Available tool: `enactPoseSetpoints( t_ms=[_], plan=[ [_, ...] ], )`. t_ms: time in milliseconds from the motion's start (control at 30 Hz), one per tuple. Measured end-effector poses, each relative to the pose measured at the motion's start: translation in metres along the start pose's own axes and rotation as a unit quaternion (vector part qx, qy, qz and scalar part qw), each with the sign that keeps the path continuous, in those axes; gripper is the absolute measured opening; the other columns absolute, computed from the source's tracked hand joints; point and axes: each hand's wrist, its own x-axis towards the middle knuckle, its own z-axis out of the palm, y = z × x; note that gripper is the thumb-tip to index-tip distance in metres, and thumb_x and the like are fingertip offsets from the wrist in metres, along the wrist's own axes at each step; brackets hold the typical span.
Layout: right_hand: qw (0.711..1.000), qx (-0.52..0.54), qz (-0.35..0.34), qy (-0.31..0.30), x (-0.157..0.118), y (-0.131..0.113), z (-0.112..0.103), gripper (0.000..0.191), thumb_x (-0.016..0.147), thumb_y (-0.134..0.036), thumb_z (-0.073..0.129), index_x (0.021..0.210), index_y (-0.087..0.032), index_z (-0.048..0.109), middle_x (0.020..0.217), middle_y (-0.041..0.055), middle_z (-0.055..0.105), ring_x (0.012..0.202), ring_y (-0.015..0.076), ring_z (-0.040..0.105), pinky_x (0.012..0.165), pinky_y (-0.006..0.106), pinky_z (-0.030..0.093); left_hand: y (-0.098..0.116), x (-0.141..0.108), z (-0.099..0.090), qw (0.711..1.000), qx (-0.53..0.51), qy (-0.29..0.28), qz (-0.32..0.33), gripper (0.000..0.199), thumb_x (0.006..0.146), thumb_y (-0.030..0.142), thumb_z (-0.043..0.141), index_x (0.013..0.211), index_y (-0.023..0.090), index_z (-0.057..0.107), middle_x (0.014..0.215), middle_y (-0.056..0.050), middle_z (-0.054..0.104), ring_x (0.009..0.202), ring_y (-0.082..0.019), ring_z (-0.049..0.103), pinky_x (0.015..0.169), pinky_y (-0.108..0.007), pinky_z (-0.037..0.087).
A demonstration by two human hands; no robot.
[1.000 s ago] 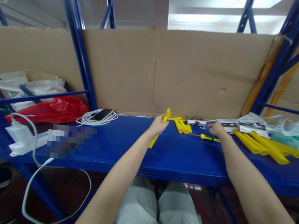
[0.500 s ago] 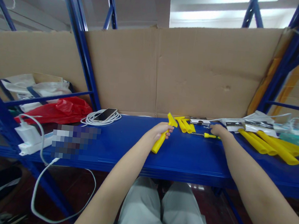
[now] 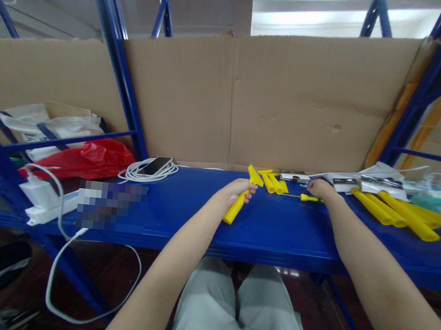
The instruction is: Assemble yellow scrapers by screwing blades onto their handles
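My left hand (image 3: 238,191) is wrapped round the handle of a yellow plastic scraper (image 3: 234,209), whose flared head points up and away from me. My right hand (image 3: 317,188) is at the back of the bench with its fingers pinched down beside some small shiny pieces (image 3: 304,185), too small to name. Whatever sits between those fingertips is hidden. Just below this hand lies a screwdriver (image 3: 308,198) with a yellow handle, its shaft pointing left. Between my hands are several yellow plastic parts (image 3: 271,183), tube-shaped, side by side.
Long yellow tubes (image 3: 408,216) lie on the blue bench (image 3: 277,228) at right, by white-and-black packets (image 3: 383,187). Behind stands a cardboard wall (image 3: 281,108). At left are a phone (image 3: 156,166) on a coiled white cable, a red bag (image 3: 91,159) and a power strip (image 3: 52,210).
My right hand has shifted very slightly left toward the small shiny pieces. The left hand keeps its hold on the scraper, and the view has tilted a little.
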Motion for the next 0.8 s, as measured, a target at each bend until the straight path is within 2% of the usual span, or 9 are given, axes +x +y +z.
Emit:
enactPoseSetpoints(
  t_ms=[100, 233, 333, 500, 800],
  plan=[
    [0.999, -0.015, 0.032, -0.034, -0.008, -0.008, -0.008, 0.025, 0.077, -0.030, 0.057, 0.092, -0.019, 0.073, 0.095, 0.0122, 0.070, 0.093, 0.0240, 0.064, 0.076, 0.031, 0.050, 0.000, 0.000, 0.000, 1.000, -0.001, 0.006, -0.001, 0.016, 0.084, 0.004, 0.042, 0.076, 0.018, 0.039, 0.053, 0.009, 0.038, 0.033, -0.003, 0.029, 0.037, -0.016, 0.022],
    [0.999, -0.012, 0.050, -0.019, -0.017, -0.016, -0.015, 0.027, 0.078, -0.024, 0.055, 0.098, -0.020, 0.073, 0.098, 0.0115, 0.070, 0.093, 0.0242, 0.065, 0.075, 0.031, 0.050, -0.001, 0.002, -0.001, 1.000, -0.001, -0.001, 0.003, 0.015, 0.084, 0.005, 0.042, 0.077, 0.017, 0.040, 0.053, 0.009, 0.038, 0.033, -0.003, 0.031, 0.036, -0.015, 0.023],
    [0.999, -0.003, 0.038, -0.027, -0.020, -0.022, -0.018, 0.030, 0.078, -0.020, 0.053, 0.101, -0.020, 0.073, 0.100, 0.0112, 0.070, 0.095, 0.0233, 0.065, 0.078, 0.030, 0.049, -0.002, 0.001, -0.001, 1.000, -0.002, 0.000, 0.002, 0.015, 0.085, 0.005, 0.042, 0.077, 0.018, 0.040, 0.052, 0.009, 0.039, 0.033, -0.003, 0.031, 0.036, -0.015, 0.022],
    [0.998, -0.005, 0.010, -0.059, -0.024, -0.032, -0.024, 0.027, 0.078, -0.024, 0.059, 0.100, -0.018, 0.073, 0.099, 0.0118, 0.071, 0.095, 0.0237, 0.065, 0.077, 0.027, 0.048, -0.002, 0.000, 0.000, 1.000, -0.009, 0.000, 0.002, 0.016, 0.084, 0.004, 0.042, 0.077, 0.018, 0.039, 0.053, 0.009, 0.039, 0.032, -0.003, 0.031, 0.035, -0.016, 0.023],
    [0.998, -0.031, -0.008, -0.049, -0.030, -0.037, -0.029, 0.023, 0.079, -0.021, 0.056, 0.091, -0.013, 0.074, 0.089, 0.0139, 0.072, 0.086, 0.0218, 0.067, 0.072, 0.024, 0.048, -0.001, -0.001, 0.000, 1.000, -0.008, 0.004, 0.005, 0.016, 0.086, 0.004, 0.042, 0.078, 0.018, 0.040, 0.051, 0.009, 0.040, 0.031, -0.002, 0.032, 0.035, -0.015, 0.023]
  ],
)
